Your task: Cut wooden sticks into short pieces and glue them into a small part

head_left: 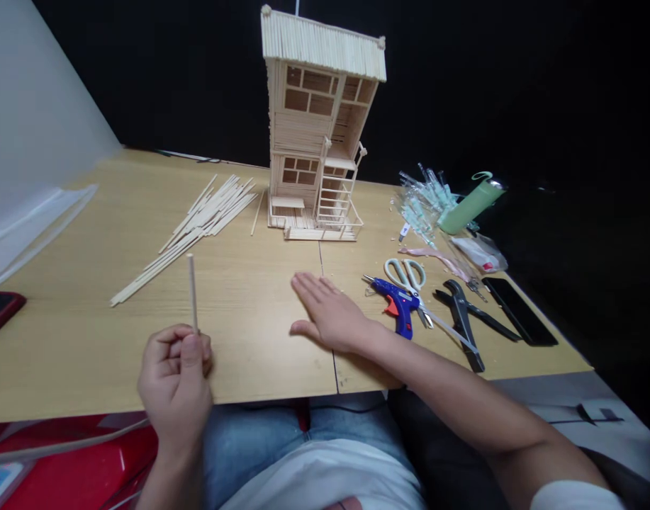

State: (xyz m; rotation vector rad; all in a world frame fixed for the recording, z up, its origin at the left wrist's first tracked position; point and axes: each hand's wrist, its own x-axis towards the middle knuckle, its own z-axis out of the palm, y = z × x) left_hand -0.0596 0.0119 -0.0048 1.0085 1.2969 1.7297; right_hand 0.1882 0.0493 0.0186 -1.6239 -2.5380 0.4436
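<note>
My left hand (173, 379), near the table's front edge, is closed round a thin wooden stick (192, 294), whose upper part points up and away from me. My right hand (332, 315) lies palm down on the tabletop with its fingers stretched out and nothing in them. Just right of that hand is a blue glue gun (402, 301) with an orange trigger. Ahead of both hands stands a two-storey model house (308, 134) built of wooden sticks, with a small ladder and railings. A loose pile of sticks (213, 212) lies to its left.
On the right are scissors (407, 276), black pliers (463, 319), a black flat object (519, 312), clear-wrapped glue sticks (420, 202) and a green bottle (473, 205). A red-edged phone (0, 312) lies at the left edge. The wooden table (106, 354) has a seam.
</note>
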